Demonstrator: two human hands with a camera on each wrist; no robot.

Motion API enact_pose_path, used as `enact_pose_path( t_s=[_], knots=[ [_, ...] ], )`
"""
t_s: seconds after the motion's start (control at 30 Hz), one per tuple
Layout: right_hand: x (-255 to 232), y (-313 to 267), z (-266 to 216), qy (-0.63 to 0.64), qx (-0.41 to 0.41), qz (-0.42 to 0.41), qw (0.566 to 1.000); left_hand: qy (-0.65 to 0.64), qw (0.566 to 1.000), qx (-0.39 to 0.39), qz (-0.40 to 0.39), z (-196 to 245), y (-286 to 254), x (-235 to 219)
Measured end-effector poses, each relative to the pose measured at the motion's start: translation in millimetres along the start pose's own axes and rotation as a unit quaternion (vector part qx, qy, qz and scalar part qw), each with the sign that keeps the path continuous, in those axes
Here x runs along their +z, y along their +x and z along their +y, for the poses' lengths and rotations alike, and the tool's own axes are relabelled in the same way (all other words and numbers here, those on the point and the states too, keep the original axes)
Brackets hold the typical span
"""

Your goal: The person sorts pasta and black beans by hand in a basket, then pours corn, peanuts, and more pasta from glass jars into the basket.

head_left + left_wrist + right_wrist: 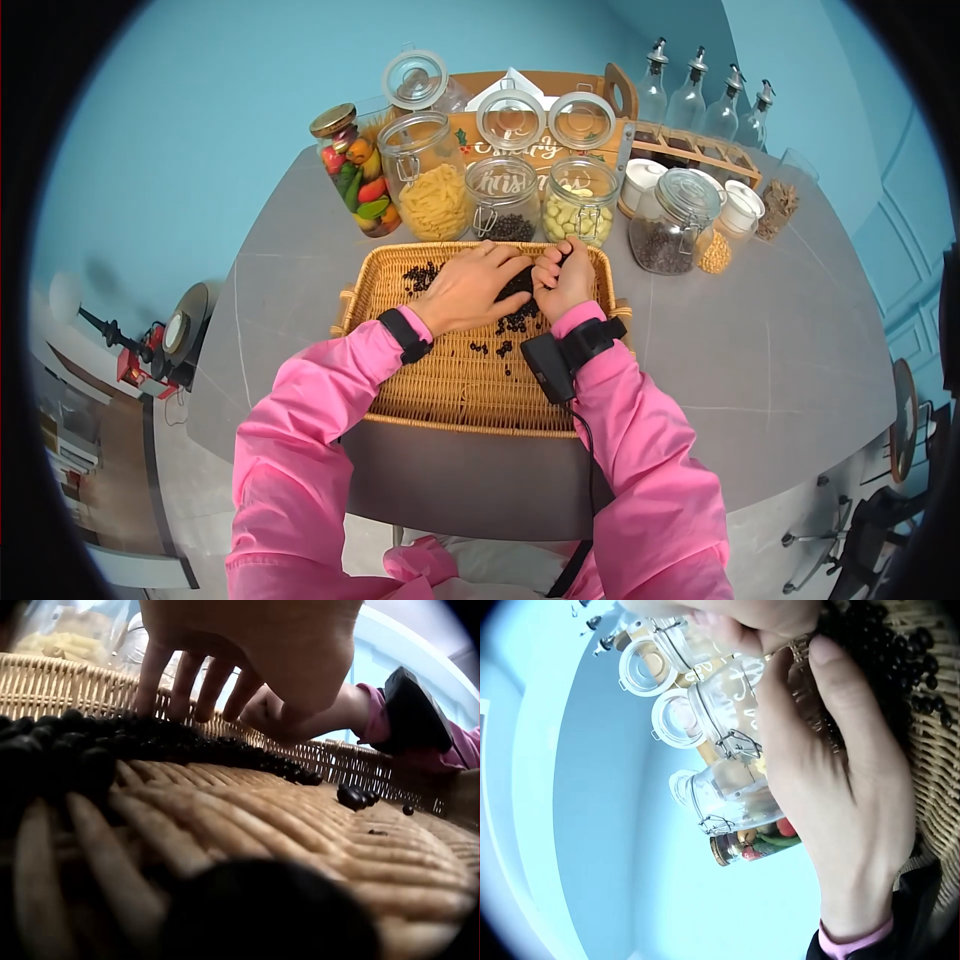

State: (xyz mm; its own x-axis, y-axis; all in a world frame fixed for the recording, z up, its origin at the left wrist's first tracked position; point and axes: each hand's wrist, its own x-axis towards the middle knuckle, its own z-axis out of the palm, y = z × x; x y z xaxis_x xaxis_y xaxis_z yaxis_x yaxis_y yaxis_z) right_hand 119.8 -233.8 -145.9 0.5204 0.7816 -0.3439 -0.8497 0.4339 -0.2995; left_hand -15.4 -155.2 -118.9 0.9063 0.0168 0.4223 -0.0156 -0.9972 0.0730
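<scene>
Black beans [517, 322] [900, 660] lie scattered and heaped in a wicker tray [450, 385] [315, 832]. Over the heap is my left hand [472, 288] [262, 645] [840, 795], palm down, its spread fingers reaching down to the beans. Beside it, near the tray's back right, my right hand [565, 283] [300, 716] [757, 622] has its fingers curled in. Something dark, apparently beans, shows between those fingers and the thumb; most of what it holds is hidden.
Behind the tray stand open jars of pasta [436, 200], black beans [507, 225] and pale green pieces [578, 218], with a jar of colourful vegetables [362, 185] at left. A closed dark-filled jar [665, 240], white canisters [741, 207] and glass bottles [687, 100] stand at right.
</scene>
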Motion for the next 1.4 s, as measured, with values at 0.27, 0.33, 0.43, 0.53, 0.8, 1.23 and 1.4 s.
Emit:
enact_pose_path(
  t_s=[0.27,0.33,0.43,0.53,0.8,1.23,1.4],
  knots=[
    [-2,2,-2,-0.02,-0.018,0.0,1.0,0.138,0.986,0.038,-0.084,8,0,20],
    [-1,2,-2,-0.028,-0.016,0.0,0.999,0.157,0.98,0.034,-0.12,8,3,25],
    [-1,0,-4,-0.028,-0.017,-0.006,0.999,0.141,0.984,0.036,-0.101,6,4,30],
    [0,-2,-3,-0.038,-0.016,-0.003,0.999,0.103,0.99,0.036,-0.085,0,4,35],
    [-2,-1,0,-0.056,-0.02,0.008,0.998,0.071,0.993,0.044,-0.087,-10,7,45],
    [3,-4,4,-0.057,-0.05,0.028,0.997,0.134,0.981,0.047,-0.136,-21,13,46],
    [-4,6,5,-0.075,-0.053,0.025,0.995,0.068,0.993,-0.038,-0.089,-14,14,24]
  ],
)
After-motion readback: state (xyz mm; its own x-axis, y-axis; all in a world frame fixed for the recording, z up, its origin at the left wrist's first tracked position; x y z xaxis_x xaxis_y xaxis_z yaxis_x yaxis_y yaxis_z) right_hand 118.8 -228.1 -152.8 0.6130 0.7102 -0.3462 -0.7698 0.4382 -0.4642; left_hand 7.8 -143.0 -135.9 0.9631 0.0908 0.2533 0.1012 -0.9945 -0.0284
